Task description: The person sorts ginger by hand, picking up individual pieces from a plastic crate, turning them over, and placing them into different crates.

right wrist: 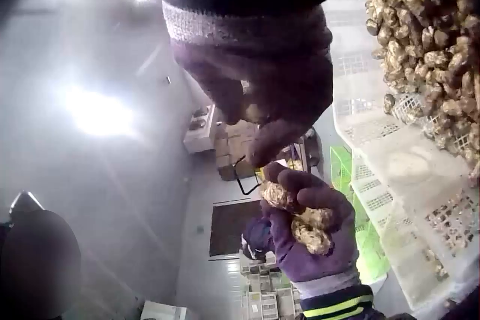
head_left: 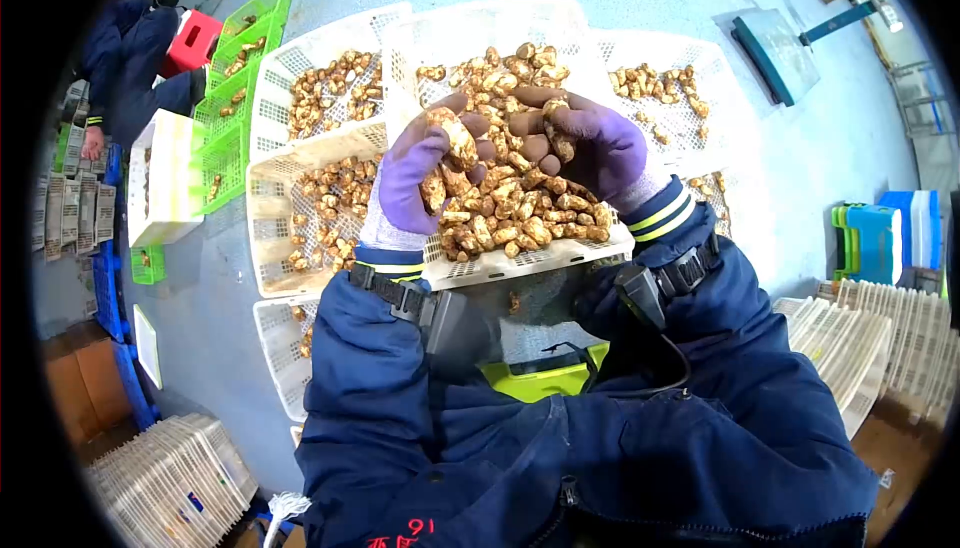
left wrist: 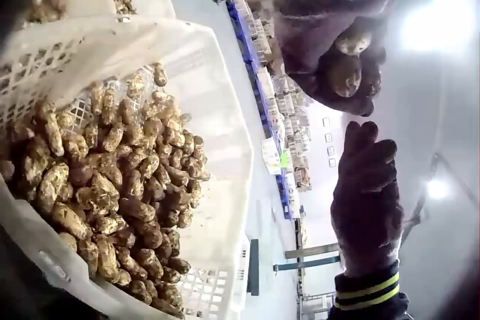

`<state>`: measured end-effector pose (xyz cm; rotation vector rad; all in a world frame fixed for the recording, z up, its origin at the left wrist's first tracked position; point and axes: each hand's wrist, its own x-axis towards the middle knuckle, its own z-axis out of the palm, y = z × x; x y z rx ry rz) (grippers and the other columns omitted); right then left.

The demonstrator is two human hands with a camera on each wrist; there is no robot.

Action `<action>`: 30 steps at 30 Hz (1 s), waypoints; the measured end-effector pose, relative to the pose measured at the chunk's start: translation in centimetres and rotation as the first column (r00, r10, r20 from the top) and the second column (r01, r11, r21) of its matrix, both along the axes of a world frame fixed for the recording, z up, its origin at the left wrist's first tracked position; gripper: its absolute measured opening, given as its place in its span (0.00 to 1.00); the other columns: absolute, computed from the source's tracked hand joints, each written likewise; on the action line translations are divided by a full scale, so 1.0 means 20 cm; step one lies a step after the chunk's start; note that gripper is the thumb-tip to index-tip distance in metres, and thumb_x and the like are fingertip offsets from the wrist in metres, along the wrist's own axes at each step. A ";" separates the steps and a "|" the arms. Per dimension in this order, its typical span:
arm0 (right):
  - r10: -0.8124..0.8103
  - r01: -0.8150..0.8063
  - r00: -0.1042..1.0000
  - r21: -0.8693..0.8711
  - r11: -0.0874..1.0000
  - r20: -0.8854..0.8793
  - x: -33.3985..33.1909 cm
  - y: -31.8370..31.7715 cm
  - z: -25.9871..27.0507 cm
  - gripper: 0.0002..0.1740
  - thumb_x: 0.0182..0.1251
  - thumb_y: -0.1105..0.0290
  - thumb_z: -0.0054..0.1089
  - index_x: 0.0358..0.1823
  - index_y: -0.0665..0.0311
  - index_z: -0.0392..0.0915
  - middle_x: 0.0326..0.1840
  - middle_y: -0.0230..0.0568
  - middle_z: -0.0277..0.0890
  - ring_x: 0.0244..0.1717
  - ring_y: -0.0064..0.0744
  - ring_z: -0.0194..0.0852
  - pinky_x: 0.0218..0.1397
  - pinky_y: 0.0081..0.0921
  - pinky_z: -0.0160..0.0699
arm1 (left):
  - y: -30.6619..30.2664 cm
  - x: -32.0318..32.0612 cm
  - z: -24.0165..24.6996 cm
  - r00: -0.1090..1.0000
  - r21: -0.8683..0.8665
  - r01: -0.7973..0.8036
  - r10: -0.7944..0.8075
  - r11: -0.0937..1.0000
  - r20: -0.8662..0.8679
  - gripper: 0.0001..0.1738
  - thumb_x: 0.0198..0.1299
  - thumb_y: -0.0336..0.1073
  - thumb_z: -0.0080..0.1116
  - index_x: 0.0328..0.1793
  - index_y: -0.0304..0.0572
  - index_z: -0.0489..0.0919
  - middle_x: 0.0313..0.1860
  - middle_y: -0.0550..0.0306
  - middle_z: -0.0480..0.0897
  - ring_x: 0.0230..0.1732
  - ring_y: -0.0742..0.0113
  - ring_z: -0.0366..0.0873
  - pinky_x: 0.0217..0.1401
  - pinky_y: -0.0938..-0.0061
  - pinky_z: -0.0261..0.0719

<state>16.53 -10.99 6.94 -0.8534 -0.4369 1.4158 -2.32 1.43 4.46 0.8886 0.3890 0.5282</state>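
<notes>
Brown, soil-flecked mushrooms (head_left: 525,218) heap up in a white perforated crate (head_left: 480,28) before me. Over this crate, my left hand (head_left: 410,183), in a purple and dark glove, holds several mushrooms (right wrist: 311,234) in its curled fingers. Opposite it, my right hand (head_left: 605,143), gloved alike, grips a mushroom (head_left: 560,135) between thumb and fingers. The two hands face each other with their fingertips close together. In the right wrist view, the right hand's fingers mostly hide its mushroom (right wrist: 255,110).
More white crates with mushrooms stand left (head_left: 270,178) and right (head_left: 640,53). Green baskets (head_left: 222,128) and a white box (head_left: 160,173) lie farther left, near another person (head_left: 125,58). A platform scale (head_left: 775,53) stands at upper right. Stacked crates (head_left: 180,478) are at lower left.
</notes>
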 end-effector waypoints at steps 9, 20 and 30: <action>0.227 -0.204 0.968 0.185 0.961 -0.108 0.13 -0.02 -0.06 0.29 0.74 0.63 0.47 0.70 0.72 0.61 0.53 0.43 0.76 0.39 0.24 0.75 0.41 0.17 0.75 | 0.00 0.03 -0.02 0.983 -0.156 0.154 -0.135 0.976 0.122 0.33 0.72 0.47 0.43 0.76 0.35 0.57 0.58 0.47 0.78 0.41 0.63 0.83 0.39 0.69 0.84; 0.165 -0.167 0.986 0.234 0.958 0.031 0.10 0.03 -0.02 0.35 0.61 0.73 0.55 0.71 0.72 0.58 0.55 0.54 0.74 0.51 0.43 0.80 0.53 0.32 0.82 | 0.00 -0.15 0.25 0.961 0.335 0.041 0.055 0.941 -0.270 0.31 0.62 0.38 0.53 0.70 0.31 0.67 0.42 0.51 0.80 0.36 0.69 0.76 0.39 0.75 0.76; 0.168 -0.201 0.966 0.161 0.966 0.197 0.08 -0.02 0.05 0.28 0.64 0.73 0.58 0.66 0.72 0.65 0.53 0.49 0.77 0.50 0.37 0.82 0.48 0.28 0.86 | 0.15 -0.46 0.14 0.764 0.364 -0.352 0.489 0.863 -0.420 0.28 0.67 0.47 0.55 0.64 0.33 0.69 0.47 0.47 0.76 0.37 0.64 0.80 0.37 0.73 0.83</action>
